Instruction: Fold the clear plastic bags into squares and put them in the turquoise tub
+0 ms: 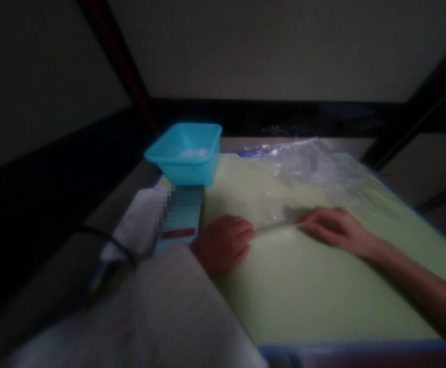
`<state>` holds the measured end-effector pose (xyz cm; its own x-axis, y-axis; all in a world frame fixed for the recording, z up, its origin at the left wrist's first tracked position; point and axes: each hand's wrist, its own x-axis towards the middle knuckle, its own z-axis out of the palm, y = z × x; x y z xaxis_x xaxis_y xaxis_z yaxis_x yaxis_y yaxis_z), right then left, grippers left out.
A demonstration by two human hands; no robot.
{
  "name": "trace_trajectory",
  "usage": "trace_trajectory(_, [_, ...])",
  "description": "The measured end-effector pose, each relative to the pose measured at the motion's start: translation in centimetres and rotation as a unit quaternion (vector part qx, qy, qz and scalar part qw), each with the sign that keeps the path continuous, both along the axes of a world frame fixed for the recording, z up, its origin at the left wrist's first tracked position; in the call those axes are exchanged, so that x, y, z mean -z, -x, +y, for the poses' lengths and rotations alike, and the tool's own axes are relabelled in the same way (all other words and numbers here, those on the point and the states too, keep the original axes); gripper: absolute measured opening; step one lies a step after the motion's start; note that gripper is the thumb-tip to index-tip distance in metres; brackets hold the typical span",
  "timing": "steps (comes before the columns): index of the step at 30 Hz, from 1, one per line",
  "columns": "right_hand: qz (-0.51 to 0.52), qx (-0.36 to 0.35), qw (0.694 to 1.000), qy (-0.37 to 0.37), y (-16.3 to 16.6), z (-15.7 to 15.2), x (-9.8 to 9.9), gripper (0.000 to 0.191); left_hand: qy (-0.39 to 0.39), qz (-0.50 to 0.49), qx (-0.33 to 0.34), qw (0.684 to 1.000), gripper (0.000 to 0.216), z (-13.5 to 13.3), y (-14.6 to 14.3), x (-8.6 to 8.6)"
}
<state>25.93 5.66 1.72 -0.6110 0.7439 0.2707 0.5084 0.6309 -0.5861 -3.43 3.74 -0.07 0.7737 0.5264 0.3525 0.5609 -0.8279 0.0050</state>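
Note:
Low over the pale yellow-green tabletop, a thin greyish strip stretches between my two hands. My left hand is closed with curled fingers at its left end. At the right end, my right hand pinches it between thumb and fingertips. Blur hides whether the strip is a separate piece or the edge of a clear film. Just behind it lies some transparent plastic. A light, loose sleeve covers my left forearm; my right forearm is bare.
A turquoise plastic basket with something whitish inside stands at the back left. Before it lies a phone-like flat device, beside a white cloth or paper and a dark cable. Crumpled clear plastic lies at the back right.

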Motion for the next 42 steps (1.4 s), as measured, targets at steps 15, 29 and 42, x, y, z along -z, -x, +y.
trace_trajectory(15, [-0.023,0.013,0.997,-0.071,-0.8,-0.1,-0.7,0.019,0.164,-0.179,-0.094,0.965,0.026,-0.4,-0.2,-1.0])
trace_trajectory(29, [0.037,0.013,0.990,-0.133,-1.1,-3.3,-5.2,0.007,0.154,-0.211,-0.074,0.962,0.021,-3.8,-0.3,-5.9])
trace_trajectory(42, [0.123,-0.004,0.969,0.215,-0.4,-4.1,-6.9,0.018,0.460,-0.346,-0.123,0.808,0.019,-3.5,-0.7,-7.1])
